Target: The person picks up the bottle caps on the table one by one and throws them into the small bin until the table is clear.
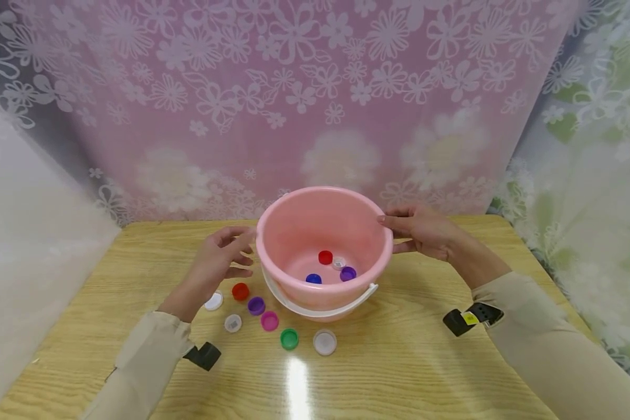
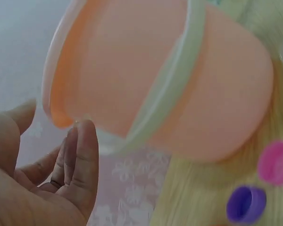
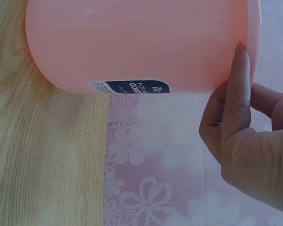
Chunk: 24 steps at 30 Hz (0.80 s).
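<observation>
A pink bucket (image 1: pixel 322 297) stands on the table, its white handle (image 1: pixel 315 312) hanging down across the front. Inside, on its floor, lie a red cap (image 1: pixel 325 257), a clear-white cap (image 1: pixel 339 263), a purple cap (image 1: pixel 348 273) and a blue cap (image 1: pixel 314 279). My right hand (image 1: pixel 422 230) pinches the rim at the right, thumb over the edge and fingers against the outside wall. At the left side my left hand (image 1: pixel 223 254) is by the rim with fingers loosely bent; in the left wrist view its thumb and fingers (image 2: pixel 87 150) stand apart around the rim's edge.
Loose caps lie on the wooden table (image 1: pixel 415 361) at the bucket's front left: red (image 1: pixel 240 291), purple (image 1: pixel 256 305), pink (image 1: pixel 269 321), green (image 1: pixel 289 339) and several white ones, one white cap (image 1: pixel 325 342) farthest right. A flowered pink curtain (image 1: pixel 315 116) hangs behind.
</observation>
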Motion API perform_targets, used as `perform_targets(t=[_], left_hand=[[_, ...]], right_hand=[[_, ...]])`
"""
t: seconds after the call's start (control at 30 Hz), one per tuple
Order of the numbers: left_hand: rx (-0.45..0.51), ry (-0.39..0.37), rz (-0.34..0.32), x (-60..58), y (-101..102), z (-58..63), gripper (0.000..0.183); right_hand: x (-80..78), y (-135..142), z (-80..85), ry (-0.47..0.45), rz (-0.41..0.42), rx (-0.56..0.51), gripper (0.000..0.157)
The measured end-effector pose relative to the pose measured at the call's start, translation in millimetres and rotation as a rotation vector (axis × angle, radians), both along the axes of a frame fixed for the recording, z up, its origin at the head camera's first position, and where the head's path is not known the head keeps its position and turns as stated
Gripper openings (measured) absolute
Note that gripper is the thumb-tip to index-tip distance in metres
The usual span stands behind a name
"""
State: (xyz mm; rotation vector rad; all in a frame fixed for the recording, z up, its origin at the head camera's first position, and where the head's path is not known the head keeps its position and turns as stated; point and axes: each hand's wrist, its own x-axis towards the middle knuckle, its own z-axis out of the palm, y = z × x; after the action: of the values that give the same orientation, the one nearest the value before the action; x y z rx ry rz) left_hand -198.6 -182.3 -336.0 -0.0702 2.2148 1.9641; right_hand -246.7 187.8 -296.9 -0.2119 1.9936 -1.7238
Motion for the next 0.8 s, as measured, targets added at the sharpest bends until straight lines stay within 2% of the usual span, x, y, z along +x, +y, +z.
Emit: perform_targets(t=[0.17, 0.3, 0.43, 0.53, 0.67, 0.8], left_hand=[[-0.258, 0.073, 0.008, 6.5, -28, -16.5, 0.054], [-0.522, 0.121, -0.011, 17.0, -50, -29.3, 0.047], [-0.766, 0.190, -0.026, 24.2, -62, -37.9, 0.042], [-0.862, 0.225, -0.052, 26.7, -66, -44.3, 0.042], [-0.936, 0.229, -0.096, 29.3, -70, -57.3, 0.043], [-1.006, 0.265, -0.147, 31.4, -69, -67.1, 0.043]], right_hand=[[0.6, 0, -0.6, 0.003, -0.007, -0.014, 0.044], [1.1, 0, -1.7, 0.005, -0.007, -0.009, 0.046], [1.6, 1, -1.6, 0.012, -0.007, -0.002, 0.048], [2.2, 1, -1.4, 0.013, -0.013, -0.002, 0.048], [2.3, 1, -1.6, 0.007, -0.013, -0.013, 0.048], [2.1, 0, -1.6, 0.002, -0.023, -0.013, 0.048]])
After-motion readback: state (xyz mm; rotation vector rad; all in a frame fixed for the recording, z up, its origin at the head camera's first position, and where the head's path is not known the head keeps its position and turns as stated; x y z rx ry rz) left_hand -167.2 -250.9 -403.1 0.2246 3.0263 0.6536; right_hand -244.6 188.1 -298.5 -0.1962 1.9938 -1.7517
